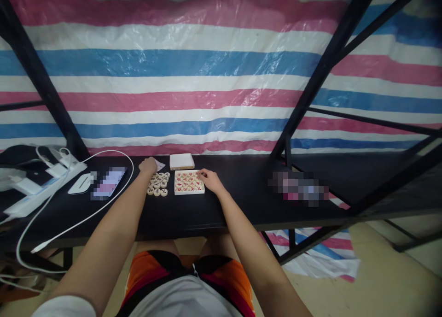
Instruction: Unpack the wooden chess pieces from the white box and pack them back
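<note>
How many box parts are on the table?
2: a wooden tray filled with game discs by the right hand, and its closed-looking lid just behind it. More may be hidden.

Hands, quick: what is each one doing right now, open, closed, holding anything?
Left hand: curled at the loose round pieces; a grip cannot be told.
Right hand: fingers on the tray of pieces; open or shut cannot be told.

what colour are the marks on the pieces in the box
Red marks on pale wooden pieces, in the head view.

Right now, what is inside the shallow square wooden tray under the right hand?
The shallow square wooden tray holds rows of round pale game pieces with red marks. The right hand covers its right edge, hiding whatever lies beneath.
</note>
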Demonstrator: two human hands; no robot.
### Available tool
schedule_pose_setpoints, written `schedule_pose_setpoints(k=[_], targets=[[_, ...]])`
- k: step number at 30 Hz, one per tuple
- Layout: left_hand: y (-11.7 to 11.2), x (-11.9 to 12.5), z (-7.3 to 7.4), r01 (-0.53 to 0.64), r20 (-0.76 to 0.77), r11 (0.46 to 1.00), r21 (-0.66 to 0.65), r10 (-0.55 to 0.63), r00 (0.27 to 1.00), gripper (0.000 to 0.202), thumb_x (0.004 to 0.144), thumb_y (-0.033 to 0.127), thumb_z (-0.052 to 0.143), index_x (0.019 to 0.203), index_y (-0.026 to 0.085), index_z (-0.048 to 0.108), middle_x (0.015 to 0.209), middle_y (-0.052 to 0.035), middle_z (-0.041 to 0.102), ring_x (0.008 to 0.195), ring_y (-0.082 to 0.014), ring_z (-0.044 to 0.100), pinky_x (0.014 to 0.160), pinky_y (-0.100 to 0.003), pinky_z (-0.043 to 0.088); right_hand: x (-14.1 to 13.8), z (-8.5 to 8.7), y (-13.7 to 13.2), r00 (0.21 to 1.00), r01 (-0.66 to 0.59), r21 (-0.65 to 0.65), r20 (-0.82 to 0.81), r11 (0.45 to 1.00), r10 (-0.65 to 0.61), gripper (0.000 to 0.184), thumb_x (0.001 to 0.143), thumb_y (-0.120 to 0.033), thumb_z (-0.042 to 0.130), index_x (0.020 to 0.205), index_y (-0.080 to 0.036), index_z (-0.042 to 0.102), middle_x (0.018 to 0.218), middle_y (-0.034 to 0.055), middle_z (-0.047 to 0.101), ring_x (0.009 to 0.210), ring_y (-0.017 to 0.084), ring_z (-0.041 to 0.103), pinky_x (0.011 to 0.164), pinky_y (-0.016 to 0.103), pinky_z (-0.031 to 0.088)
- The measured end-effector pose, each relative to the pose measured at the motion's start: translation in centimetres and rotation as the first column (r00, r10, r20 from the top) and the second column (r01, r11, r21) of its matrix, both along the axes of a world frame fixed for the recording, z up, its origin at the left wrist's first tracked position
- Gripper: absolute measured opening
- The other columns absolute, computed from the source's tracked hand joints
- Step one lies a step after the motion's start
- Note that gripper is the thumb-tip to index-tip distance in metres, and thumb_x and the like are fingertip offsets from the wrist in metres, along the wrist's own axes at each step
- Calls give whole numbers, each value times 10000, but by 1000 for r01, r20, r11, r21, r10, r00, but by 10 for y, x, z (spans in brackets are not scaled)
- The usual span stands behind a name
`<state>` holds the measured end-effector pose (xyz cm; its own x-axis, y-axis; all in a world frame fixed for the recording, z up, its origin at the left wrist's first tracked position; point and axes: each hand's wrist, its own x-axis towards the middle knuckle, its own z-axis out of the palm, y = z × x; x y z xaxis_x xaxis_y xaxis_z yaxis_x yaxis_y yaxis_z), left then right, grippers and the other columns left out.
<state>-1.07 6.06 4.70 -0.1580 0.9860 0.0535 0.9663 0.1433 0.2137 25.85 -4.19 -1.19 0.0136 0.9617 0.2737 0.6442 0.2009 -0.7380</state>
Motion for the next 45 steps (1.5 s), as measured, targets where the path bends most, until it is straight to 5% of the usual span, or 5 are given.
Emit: schedule_pose_setpoints(k=[5, 12, 25, 36, 45], targets=[[5, -8, 11, 105, 83, 985, 137, -117, 990, 358, 767, 135, 549, 1114, 111, 632, 1124, -206, 657, 1045, -310, 621, 844, -372, 478, -1, 0, -1, 1000, -3, -6, -6, 1000, 3, 201, 813, -288, 519, 924, -219, 672, 714, -7, 635, 665, 141, 550, 687, 254, 400], [-41, 21, 27, 243, 381, 820, 518, -475, 793, 316, 742, 156, 531, 1033, 127, 653, 828, -51, 687, 739, -166, 620, 712, -252, 474, -5, 11, -7, 991, 90, 53, -102, 995, -84, 351, 882, -445, 453, 1112, -222, 597, 891, 42, 661, 882, 188, 606, 834, 308, 422], [-97, 72, -24, 302, 395, 818, 490, -517, 759, 165, 742, 118, 547, 847, 165, 665, 768, -33, 662, 701, -147, 599, 705, -246, 451, -16, 15, -12, 988, 4, 115, -153, 993, 14, 386, 799, -442, 570, 1101, -205, 598, 724, -20, 651, 731, 151, 599, 773, 280, 445], [-116, 67, -21, 471, 135, 788, 397, -558, 819, 206, 885, 285, 484, 958, 191, 652, 915, -73, 677, 829, -201, 626, 726, -272, 443, -8, 0, 0, 999, 40, 191, -16, 981, -37, 173, 784, -279, 580, 911, -184, 649, 844, 28, 610, 802, 149, 571, 826, 297, 442], [-107, 62, -30, 482, 94, 766, 425, -567, 818, 258, 805, 91, 487, 967, 176, 669, 1029, -100, 614, 1010, -247, 547, 890, -345, 445, -6, -1, 1, 999, 34, 147, -18, 989, -31, 135, 798, -240, 567, 863, -175, 666, 829, 27, 587, 779, 140, 563, 816, 293, 438]])
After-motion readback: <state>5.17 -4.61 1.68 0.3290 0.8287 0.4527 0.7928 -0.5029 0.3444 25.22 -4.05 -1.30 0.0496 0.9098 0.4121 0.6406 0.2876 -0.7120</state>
